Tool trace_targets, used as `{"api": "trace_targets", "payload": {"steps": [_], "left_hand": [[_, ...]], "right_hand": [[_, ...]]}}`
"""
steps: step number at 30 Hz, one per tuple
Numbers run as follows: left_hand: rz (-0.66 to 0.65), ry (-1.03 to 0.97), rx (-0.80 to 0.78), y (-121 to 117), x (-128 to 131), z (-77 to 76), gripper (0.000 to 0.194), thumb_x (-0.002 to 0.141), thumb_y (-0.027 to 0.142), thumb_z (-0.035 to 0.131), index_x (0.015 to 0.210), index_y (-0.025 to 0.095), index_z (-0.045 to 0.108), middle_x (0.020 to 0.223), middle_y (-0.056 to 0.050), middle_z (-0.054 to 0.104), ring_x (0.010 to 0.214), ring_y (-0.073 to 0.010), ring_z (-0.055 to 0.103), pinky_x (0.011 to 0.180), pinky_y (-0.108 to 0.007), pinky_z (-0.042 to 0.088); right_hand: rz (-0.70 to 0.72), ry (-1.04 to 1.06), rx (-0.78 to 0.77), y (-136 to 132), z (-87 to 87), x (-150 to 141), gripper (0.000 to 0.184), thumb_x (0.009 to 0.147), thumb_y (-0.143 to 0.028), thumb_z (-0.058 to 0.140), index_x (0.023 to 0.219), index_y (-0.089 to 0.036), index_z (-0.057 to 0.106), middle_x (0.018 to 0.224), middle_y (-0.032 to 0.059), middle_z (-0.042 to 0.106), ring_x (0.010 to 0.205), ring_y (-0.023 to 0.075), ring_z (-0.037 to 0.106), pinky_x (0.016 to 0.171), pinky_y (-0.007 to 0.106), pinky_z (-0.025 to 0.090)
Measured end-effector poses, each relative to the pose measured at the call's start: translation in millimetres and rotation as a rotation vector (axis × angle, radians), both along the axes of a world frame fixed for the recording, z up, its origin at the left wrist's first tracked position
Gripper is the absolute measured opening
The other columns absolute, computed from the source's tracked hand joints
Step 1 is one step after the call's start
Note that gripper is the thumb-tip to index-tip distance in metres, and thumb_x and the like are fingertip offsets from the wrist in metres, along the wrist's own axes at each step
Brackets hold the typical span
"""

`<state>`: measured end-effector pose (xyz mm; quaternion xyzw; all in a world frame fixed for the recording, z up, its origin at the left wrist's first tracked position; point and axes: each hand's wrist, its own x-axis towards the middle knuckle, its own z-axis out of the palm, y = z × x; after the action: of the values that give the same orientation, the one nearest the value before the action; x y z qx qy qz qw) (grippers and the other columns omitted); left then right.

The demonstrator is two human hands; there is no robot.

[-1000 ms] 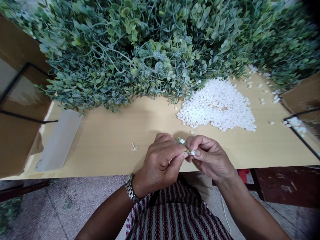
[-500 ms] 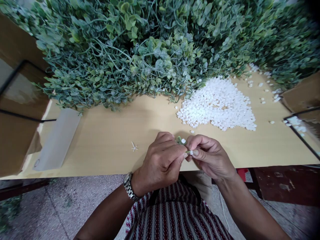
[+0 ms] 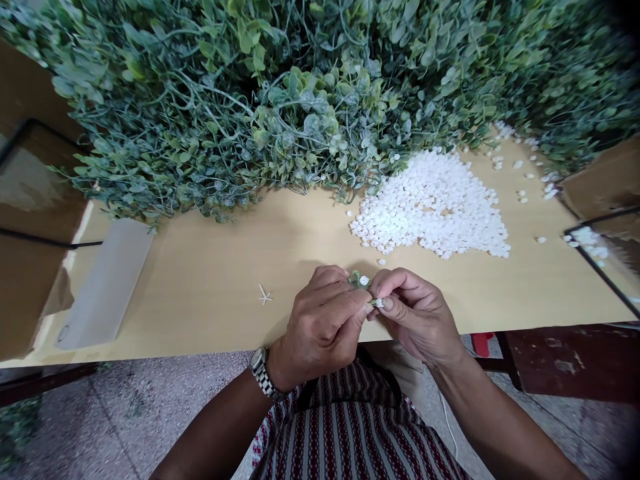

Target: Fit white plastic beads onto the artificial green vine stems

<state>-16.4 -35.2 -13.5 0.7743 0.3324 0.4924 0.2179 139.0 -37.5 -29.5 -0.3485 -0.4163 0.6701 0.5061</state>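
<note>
Both hands meet over the near edge of a pale wooden table (image 3: 210, 280). My left hand (image 3: 320, 327), with a metal watch on the wrist, pinches a small green sprig (image 3: 358, 280) that carries a white bead. My right hand (image 3: 417, 313) pinches a small white bead (image 3: 379, 303) against the sprig's tip. Thumb and forefinger of both hands are closed and touch each other. Just beyond the hands lies a heap of white beads (image 3: 435, 210).
A big pile of green artificial foliage (image 3: 280, 93) covers the table's far half. A tiny white star-shaped piece (image 3: 264, 295) lies left of the hands. A white flat strip (image 3: 107, 280) and cardboard boxes (image 3: 35, 200) sit at the left, another box (image 3: 607, 193) at the right.
The hands have stayed together on the sprig with only slight finger movement. The view has drifted a little.
</note>
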Motion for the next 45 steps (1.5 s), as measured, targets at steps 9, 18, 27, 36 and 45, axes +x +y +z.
{"api": "trace_targets", "payload": {"steps": [9,18,27,36,45], "left_hand": [[0.014,0.033,-0.005,-0.9,-0.6,-2.2,0.018,0.078,0.005,0.051,0.064,0.017,0.052,0.066,-0.003,0.065,0.065,-0.0146,0.054,0.075,-0.035,0.048],[0.024,0.032,0.033,-1.0,2.1,-4.3,0.018,0.075,0.003,0.053,0.064,0.016,0.052,0.068,-0.004,0.066,0.066,-0.0149,0.055,0.075,-0.035,0.049],[-0.03,-0.316,-0.263,-2.5,-18.3,-0.7,0.01,0.082,0.016,0.06,0.084,0.02,0.068,0.074,-0.004,0.069,0.074,-0.0179,0.062,0.078,-0.04,0.051],[0.011,-0.803,-0.572,-4.6,-19.4,9.6,0.012,0.084,0.026,0.06,0.078,0.017,0.066,0.068,-0.002,0.068,0.071,-0.0138,0.064,0.07,-0.028,0.053],[0.045,-0.774,-0.557,-8.2,-8.4,6.9,0.013,0.085,0.028,0.059,0.081,0.017,0.062,0.072,-0.002,0.068,0.068,-0.013,0.063,0.065,-0.027,0.052]], "right_hand": [[0.048,-0.061,0.032,0.2,-3.2,4.5,0.006,0.076,-0.023,0.07,0.078,-0.02,0.065,0.069,-0.0001,0.061,0.061,0.0111,0.056,0.058,0.025,0.046],[0.053,-0.071,0.053,0.9,-5.9,3.9,0.003,0.078,-0.021,0.068,0.08,-0.021,0.065,0.07,-0.0006,0.06,0.064,0.0107,0.056,0.06,0.024,0.045],[-0.143,-0.505,0.452,-1.5,21.1,23.5,0.017,0.083,-0.018,0.061,0.097,-0.025,0.066,0.081,0.0025,0.062,0.072,0.0156,0.057,0.061,0.029,0.046],[0.181,-0.713,0.534,14.6,26.7,8.5,0.024,0.081,-0.019,0.063,0.104,-0.023,0.062,0.084,0.0023,0.061,0.075,0.0155,0.056,0.066,0.029,0.046],[0.062,-0.706,0.597,8.7,20.8,-1.4,0.008,0.08,-0.015,0.061,0.085,-0.02,0.057,0.075,0.0004,0.055,0.067,0.0121,0.051,0.061,0.027,0.043]]}}
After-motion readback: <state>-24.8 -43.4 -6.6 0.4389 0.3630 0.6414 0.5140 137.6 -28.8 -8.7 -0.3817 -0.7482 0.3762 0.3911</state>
